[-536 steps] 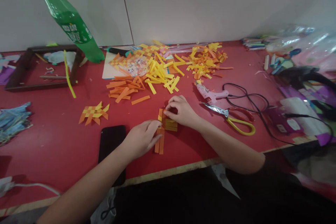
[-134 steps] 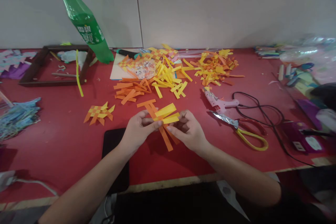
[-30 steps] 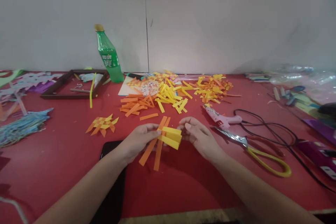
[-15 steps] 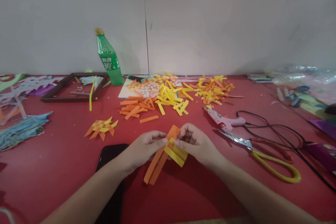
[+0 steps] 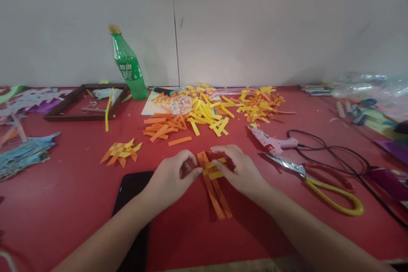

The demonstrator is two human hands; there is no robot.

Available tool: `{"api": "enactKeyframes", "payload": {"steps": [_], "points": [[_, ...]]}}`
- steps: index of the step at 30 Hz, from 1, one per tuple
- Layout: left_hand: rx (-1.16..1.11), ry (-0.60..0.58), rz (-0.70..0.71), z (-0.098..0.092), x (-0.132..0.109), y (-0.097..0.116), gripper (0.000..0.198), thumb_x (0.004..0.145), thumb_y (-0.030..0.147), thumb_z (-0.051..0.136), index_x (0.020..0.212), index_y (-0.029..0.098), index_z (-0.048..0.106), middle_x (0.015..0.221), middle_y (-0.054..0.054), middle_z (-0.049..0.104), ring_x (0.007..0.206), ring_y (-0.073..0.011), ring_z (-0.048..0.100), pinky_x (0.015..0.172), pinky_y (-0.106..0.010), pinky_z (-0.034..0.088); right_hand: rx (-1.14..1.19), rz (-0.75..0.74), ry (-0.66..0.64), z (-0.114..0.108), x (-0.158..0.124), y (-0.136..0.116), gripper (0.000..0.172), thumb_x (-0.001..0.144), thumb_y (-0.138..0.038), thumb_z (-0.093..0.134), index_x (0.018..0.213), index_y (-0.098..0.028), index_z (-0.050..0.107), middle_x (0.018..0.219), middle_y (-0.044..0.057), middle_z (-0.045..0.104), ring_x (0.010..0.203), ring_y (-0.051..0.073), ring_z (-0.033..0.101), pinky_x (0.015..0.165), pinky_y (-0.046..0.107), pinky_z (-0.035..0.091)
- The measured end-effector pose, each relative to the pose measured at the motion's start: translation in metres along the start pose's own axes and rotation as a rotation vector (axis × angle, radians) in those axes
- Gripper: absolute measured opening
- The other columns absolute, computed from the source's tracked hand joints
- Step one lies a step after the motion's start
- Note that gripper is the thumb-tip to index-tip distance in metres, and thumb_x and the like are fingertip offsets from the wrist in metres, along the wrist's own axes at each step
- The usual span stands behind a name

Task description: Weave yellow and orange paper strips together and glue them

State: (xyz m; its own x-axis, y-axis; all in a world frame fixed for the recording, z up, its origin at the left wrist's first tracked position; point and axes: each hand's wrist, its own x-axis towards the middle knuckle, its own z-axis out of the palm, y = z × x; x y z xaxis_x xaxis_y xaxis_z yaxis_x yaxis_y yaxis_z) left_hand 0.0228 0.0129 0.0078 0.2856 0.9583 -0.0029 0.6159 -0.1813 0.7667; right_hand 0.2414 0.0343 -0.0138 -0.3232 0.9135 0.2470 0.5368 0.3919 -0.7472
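Orange and yellow paper strips [image 5: 214, 187] are woven together at a small checkered crossing between my two hands. Two long orange strips hang toward me, and short yellow ends point right. My right hand [image 5: 237, 170] grips the yellow side, its thumb lying over the strips. At the left edge of the weave, the thumb and curled fingers of my left hand [image 5: 172, 176] pinch the orange side; its fingertips are partly hidden. A finished-looking woven paper piece [image 5: 123, 152] with pointed ends lies on the red table [image 5: 181, 229] beyond my left wrist.
A black phone [image 5: 132, 191] lies under my left forearm. To the right are scissors [image 5: 302, 174] and a pink glue gun [image 5: 270, 140] with a looping cord. Behind are orange strips [image 5: 165, 125], yellow strips [image 5: 204, 112], a green bottle [image 5: 129, 68] and a brown frame [image 5: 66, 101].
The woven strips have turned, so the orange tails now point down and right instead of down and left. My left hand has shifted slightly left toward the weave's edge.
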Motion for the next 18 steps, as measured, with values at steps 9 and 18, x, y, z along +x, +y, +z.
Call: {"api": "enactKeyframes", "payload": {"steps": [9, 18], "points": [[0.083, -0.163, 0.284, 0.004, -0.005, 0.003, 0.025, 0.084, 0.031, 0.068, 0.106, 0.022, 0.062, 0.113, -0.006, 0.067, 0.106, -0.0237, 0.06, 0.094, -0.038, 0.046, -0.177, -0.285, -0.31, -0.028, 0.009, -0.003, 0.012, 0.086, -0.028, 0.066, 0.096, -0.03, 0.074, 0.112, 0.004, 0.067, 0.109, 0.024, 0.055, 0.095, 0.044, 0.044], [0.317, -0.239, 0.435, 0.002, -0.004, 0.005, 0.021, 0.091, 0.028, 0.06, 0.109, 0.02, 0.068, 0.108, -0.008, 0.071, 0.106, -0.0245, 0.062, 0.103, -0.045, 0.041, -0.173, -0.323, -0.48, -0.025, 0.008, 0.003, 0.028, 0.08, -0.034, 0.074, 0.108, -0.036, 0.072, 0.122, -0.002, 0.067, 0.125, 0.025, 0.048, 0.108, 0.048, 0.03]]}}
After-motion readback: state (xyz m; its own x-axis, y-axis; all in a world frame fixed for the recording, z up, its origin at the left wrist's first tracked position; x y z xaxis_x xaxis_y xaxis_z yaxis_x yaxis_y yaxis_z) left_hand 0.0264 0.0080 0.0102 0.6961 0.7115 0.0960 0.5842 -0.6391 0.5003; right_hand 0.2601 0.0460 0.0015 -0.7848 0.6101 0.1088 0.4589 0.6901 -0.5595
